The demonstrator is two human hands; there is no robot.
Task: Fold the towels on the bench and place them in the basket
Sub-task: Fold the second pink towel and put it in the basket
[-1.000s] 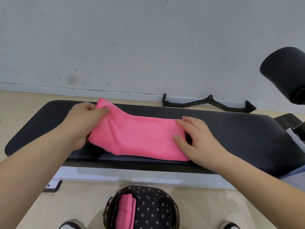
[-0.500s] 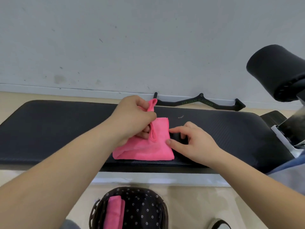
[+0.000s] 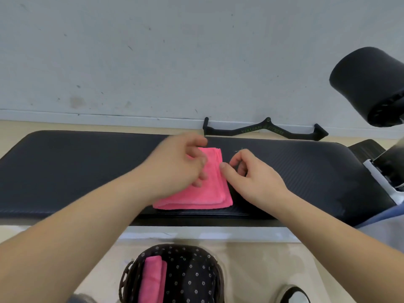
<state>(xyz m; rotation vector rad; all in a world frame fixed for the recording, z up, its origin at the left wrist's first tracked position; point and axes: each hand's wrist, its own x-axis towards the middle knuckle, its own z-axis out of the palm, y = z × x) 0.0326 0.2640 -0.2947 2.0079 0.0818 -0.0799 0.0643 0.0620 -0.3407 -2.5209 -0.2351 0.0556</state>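
Note:
A pink towel (image 3: 213,191) lies folded into a small rectangle on the black padded bench (image 3: 76,171), near its front edge. My left hand (image 3: 177,167) is over the towel's left half, blurred, its fingers loosely curled and gripping nothing. My right hand (image 3: 251,173) rests on the bench just right of the towel, its fingers bent and its thumb tip at the towel's right edge. Below the bench, on the floor, stands the basket (image 3: 125,278) with a dark flowered lining. A second folded pink towel (image 3: 150,281) stands along its left side.
A black cable-machine handle (image 3: 264,131) lies on the floor behind the bench, against the wall. A black roller pad (image 3: 369,84) sticks out at the upper right, above the bench's white frame (image 3: 380,178). A shoe tip (image 3: 293,294) is right of the basket.
My left hand carried the towel's left end over to the right and laid it down, halving the towel. It has let go of the cloth. My right hand drew back to the folded edge.

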